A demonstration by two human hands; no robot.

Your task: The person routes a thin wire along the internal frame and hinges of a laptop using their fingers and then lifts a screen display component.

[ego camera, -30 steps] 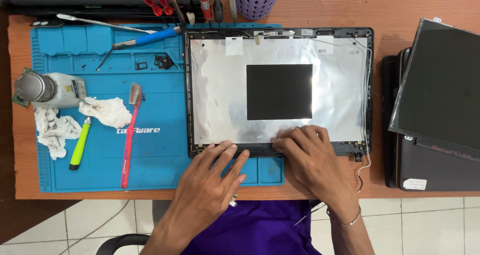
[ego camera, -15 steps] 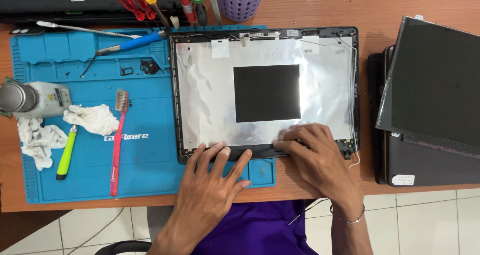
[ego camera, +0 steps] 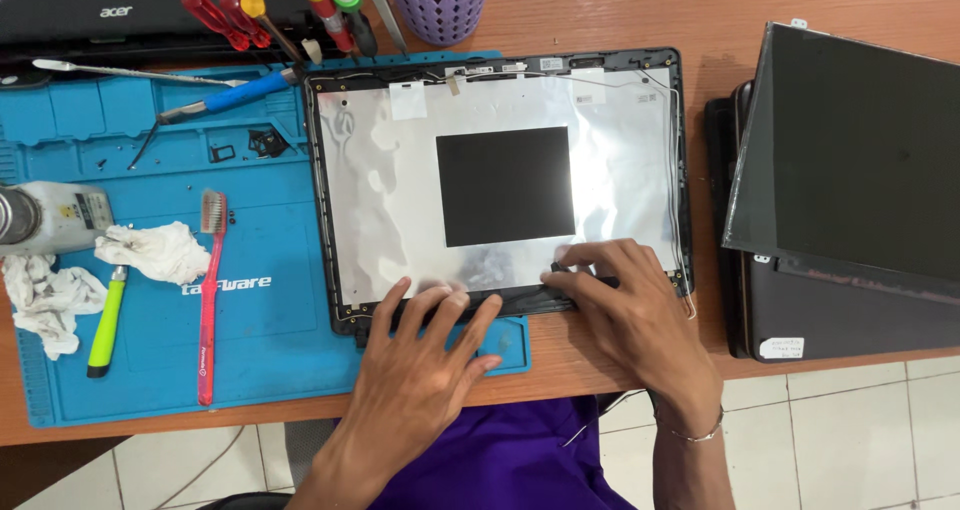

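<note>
A wooden workbench [ego camera: 600, 15] stands over a white tiled floor, its left part covered by a blue repair mat [ego camera: 150, 350]. On the mat and bench, near the middle, lies a laptop lid back cover [ego camera: 380, 170], inner side up, with silver foil lining and 1 black square patch [ego camera: 505, 185] at its centre. The left hand [ego camera: 425, 355] lies flat, fingers spread, fingertips pressing the lid's near edge and gripping nothing. The right hand [ego camera: 625, 305] also rests on that edge, fingers bent on the dark hinge strip [ego camera: 515, 297], pressing rather than closing around it. To the right, a loose screen panel [ego camera: 860, 150] leans on a dark laptop base [ego camera: 830, 320]. On the mat lie a red toothbrush [ego camera: 208, 300], a green-handled tool [ego camera: 104, 325] and white crumpled cloths [ego camera: 150, 252].
</note>
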